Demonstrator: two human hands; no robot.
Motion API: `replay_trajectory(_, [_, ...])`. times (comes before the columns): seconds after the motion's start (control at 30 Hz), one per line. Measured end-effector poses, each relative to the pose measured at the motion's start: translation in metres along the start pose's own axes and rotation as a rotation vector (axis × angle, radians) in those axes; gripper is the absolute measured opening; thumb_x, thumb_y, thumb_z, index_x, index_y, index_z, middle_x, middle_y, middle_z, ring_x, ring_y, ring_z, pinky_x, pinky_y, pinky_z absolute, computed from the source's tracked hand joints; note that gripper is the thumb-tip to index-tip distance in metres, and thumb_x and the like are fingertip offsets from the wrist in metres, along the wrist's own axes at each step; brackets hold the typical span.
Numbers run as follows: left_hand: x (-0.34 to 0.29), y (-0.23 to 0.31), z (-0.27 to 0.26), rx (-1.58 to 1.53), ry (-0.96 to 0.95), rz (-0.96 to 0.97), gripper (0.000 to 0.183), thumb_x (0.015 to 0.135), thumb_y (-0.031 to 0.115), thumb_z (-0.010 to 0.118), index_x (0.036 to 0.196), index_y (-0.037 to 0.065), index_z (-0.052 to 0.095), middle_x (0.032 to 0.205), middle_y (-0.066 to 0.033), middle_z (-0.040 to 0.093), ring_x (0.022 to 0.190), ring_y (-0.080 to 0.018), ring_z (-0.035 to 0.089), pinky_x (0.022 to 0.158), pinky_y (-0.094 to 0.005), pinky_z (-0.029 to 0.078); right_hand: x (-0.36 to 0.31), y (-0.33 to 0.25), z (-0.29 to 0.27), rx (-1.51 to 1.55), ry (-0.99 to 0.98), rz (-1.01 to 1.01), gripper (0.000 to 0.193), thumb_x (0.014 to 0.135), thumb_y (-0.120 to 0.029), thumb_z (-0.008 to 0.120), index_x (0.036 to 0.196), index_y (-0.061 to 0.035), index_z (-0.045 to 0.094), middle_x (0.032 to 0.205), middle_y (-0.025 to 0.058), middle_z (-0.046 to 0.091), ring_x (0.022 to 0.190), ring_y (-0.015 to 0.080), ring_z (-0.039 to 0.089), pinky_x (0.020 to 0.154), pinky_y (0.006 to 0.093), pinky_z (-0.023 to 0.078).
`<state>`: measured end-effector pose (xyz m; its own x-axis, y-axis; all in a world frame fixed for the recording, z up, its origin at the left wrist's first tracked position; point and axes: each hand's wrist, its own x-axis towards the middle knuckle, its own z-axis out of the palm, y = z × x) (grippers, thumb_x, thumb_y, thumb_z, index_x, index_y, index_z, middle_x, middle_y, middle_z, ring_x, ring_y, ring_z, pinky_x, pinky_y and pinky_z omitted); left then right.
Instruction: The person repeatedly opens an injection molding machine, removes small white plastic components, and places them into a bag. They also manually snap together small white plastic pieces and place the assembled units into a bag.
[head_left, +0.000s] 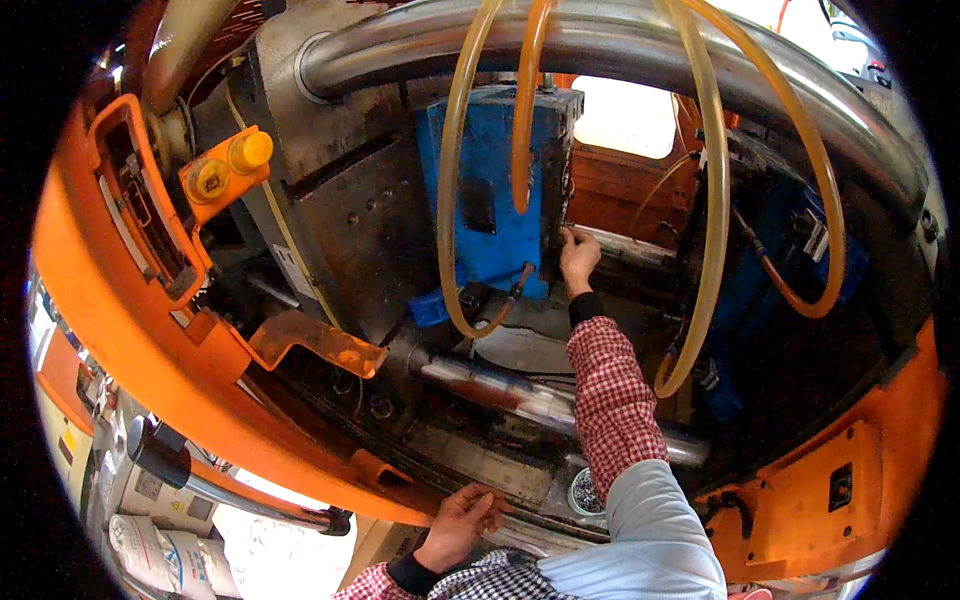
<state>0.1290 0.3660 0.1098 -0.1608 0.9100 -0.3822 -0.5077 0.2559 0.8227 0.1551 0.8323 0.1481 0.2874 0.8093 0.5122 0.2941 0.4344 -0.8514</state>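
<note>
My right hand (579,258) reaches deep into the machine, its fingers pinched together against the dark right-hand face of a blue mold block (497,190). Whatever sits between those fingertips is too small or hidden to make out. The arm wears a red checked sleeve cover (612,395). Low in the middle, my left hand (462,522) is beside the machine's orange front edge, fingers curled in toward the thumb. Its grip hides anything that may be inside. A hose fitting (520,283) joins the lower part of the blue block, left of my right hand.
Yellowish hoses (713,200) loop down in front of the mold area. A thick steel bar (600,45) crosses above and a thinner bar (500,390) below. A small tub of metal bits (587,492) stands beside my right arm. An orange bracket (315,345) juts out at left.
</note>
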Motion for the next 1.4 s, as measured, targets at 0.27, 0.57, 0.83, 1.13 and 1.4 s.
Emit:
replay_trajectory(0.27, [-0.007,0.0,0.0,-0.005,0.093,-0.051,0.016,0.092,0.019,0.05,0.099,0.004,0.054,0.09,-0.0049,0.06,0.077,-0.012,0.054,0.063,-0.0236,0.045,0.008,0.029,0.02,-0.257,0.037,-0.452,0.022,0.076,-0.006,0.053,0.094,0.0013,0.063,0.093,0.0195,0.061,0.084,0.033,0.059,0.076,0.0374,0.046])
replay_trajectory(0.57, [0.005,-0.001,0.0,-0.079,0.014,0.003,0.021,0.091,0.024,0.052,0.088,0.003,0.054,0.081,-0.0048,0.057,0.066,-0.0087,0.047,0.059,-0.0201,0.04,-0.034,-0.031,-0.052,-0.227,-0.091,-0.457,0.023,0.073,0.002,0.052,0.092,0.0007,0.064,0.09,0.0226,0.06,0.09,0.0374,0.055,0.079,0.0406,0.044])
replay_trajectory(0.83, [0.029,-0.001,0.003,-0.201,-0.109,0.069,0.028,0.092,0.031,0.05,0.079,0.006,0.05,0.061,0.0007,0.042,0.05,-0.0088,0.034,0.048,-0.0225,0.028,-0.24,-0.118,-0.231,0.106,-1.14,-0.397,0.02,0.073,-0.019,0.07,0.084,-0.0018,0.067,0.077,0.014,0.064,0.068,0.0247,0.062,0.061,0.0297,0.048])
replay_trajectory(1.13, [0.028,0.011,0.01,-0.296,-0.257,0.037,0.028,0.092,0.03,0.05,0.083,0.004,0.052,0.056,0.0003,0.041,0.049,-0.0079,0.034,0.047,-0.0211,0.027,-0.276,-0.111,-0.239,0.193,-0.675,-0.514,0.009,0.074,-0.005,0.065,0.082,-0.0008,0.064,0.081,0.0125,0.063,0.074,0.0312,0.061,0.065,0.0356,0.05])
replay_trajectory(1.4, [0.016,-0.003,-0.008,-0.126,-0.109,-0.023,0.029,0.091,0.031,0.052,0.088,0.002,0.054,0.063,0.0004,0.044,0.053,-0.0091,0.039,0.047,-0.023,0.029,-0.119,-0.079,-0.124,0.485,-0.106,-0.136,0.01,0.081,-0.007,0.061,0.078,0.0018,0.06,0.074,0.0066,0.065,0.072,0.0088,0.057,0.067,0.0231,0.045])
